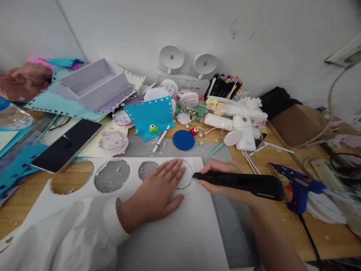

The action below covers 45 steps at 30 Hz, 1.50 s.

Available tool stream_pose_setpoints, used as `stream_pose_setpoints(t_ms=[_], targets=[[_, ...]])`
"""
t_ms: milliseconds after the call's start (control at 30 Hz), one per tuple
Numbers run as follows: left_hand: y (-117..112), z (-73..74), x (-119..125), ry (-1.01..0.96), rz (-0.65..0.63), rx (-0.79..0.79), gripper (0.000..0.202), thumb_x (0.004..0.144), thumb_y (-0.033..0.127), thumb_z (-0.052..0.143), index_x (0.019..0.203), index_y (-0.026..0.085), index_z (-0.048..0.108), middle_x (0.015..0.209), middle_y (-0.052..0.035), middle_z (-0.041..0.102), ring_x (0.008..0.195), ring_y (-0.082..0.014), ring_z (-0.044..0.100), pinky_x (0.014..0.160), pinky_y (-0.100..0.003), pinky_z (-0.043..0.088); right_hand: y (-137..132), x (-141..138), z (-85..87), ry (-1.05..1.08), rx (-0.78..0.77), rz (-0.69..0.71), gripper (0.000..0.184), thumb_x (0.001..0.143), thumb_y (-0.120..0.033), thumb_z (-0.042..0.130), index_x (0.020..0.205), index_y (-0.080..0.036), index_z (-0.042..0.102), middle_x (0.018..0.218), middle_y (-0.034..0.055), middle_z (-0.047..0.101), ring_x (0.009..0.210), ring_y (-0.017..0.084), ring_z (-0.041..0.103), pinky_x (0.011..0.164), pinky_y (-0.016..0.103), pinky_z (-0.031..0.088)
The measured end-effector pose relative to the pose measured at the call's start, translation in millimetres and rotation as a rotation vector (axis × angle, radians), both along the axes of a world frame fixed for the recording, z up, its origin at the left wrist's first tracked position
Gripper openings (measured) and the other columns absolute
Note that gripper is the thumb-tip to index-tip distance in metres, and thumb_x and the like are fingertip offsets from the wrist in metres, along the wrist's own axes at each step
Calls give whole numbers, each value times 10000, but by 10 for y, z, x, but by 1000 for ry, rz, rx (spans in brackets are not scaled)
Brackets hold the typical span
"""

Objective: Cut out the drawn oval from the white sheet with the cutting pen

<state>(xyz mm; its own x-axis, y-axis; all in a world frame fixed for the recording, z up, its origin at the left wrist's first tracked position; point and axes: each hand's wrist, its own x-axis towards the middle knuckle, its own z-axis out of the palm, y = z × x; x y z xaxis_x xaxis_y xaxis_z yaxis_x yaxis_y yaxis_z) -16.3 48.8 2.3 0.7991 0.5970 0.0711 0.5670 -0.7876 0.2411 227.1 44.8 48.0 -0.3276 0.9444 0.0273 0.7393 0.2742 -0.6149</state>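
Observation:
My left hand [160,188] lies flat on a white sheet [175,233], fingers stretched out over the left part of a drawn circle [187,175]. In my right hand [216,173] is a black utility knife [242,183], its tip at the right edge of that circle's outline. Round holes are cut in the sheet left of my hand, and the grey cutting mat [231,226] shows through some of them. Whether the blade has gone through the sheet here I cannot tell.
Behind the sheet are a blue disc [183,140], a white marker [161,138], a green paper punch [153,128] and blue card [150,114]. A phone [67,145] lies left. A blue glue gun [299,188] with its cord lies right. Paper cut-outs and a two-lamp light [183,81] stand near the wall.

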Motion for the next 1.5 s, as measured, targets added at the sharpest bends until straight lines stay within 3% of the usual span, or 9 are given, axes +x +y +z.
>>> stream_pose_setpoints(t_ms=[133, 367, 633, 867, 1500], targets=[[3, 2, 3, -21, 0, -6, 665, 939, 418, 440, 1480, 72, 267, 1566, -197, 226, 1460, -306, 199, 1185, -445, 188, -14, -39, 41, -64, 41, 23, 84, 737, -263, 691, 725, -232, 614, 562, -45, 616, 496, 125, 562, 499, 231, 408], [-1, 12, 4, 0, 0, -23, 676, 937, 425, 441, 1480, 57, 275, 1566, -206, 219, 1460, -314, 191, 1187, -443, 183, -2, -35, -61, -56, 110, 10, 83, 733, -263, 666, 693, -235, 599, 536, -41, 595, 458, 119, 522, 488, 249, 410], [4, 6, 2, -20, -3, -21, 666, 933, 413, 449, 1476, 66, 282, 1565, -199, 230, 1458, -304, 205, 1187, -433, 182, -20, 11, 85, 48, 227, -84, 98, 753, -279, 619, 694, -227, 561, 551, -29, 590, 452, 120, 515, 441, 237, 367], [0, 6, 3, -29, 4, -22, 665, 936, 418, 440, 1481, 77, 268, 1568, -190, 227, 1459, -300, 206, 1185, -438, 194, -10, -33, -14, 52, 160, 6, 95, 731, -254, 641, 701, -213, 561, 500, -64, 535, 420, 83, 432, 424, 201, 327], [11, -9, 11, -1, -3, -25, 681, 939, 425, 440, 1487, 64, 259, 1571, -198, 206, 1462, -308, 182, 1189, -444, 179, 11, -16, -51, -38, 148, 20, 114, 726, -248, 667, 714, -206, 562, 510, -76, 522, 439, 82, 464, 475, 203, 346]])
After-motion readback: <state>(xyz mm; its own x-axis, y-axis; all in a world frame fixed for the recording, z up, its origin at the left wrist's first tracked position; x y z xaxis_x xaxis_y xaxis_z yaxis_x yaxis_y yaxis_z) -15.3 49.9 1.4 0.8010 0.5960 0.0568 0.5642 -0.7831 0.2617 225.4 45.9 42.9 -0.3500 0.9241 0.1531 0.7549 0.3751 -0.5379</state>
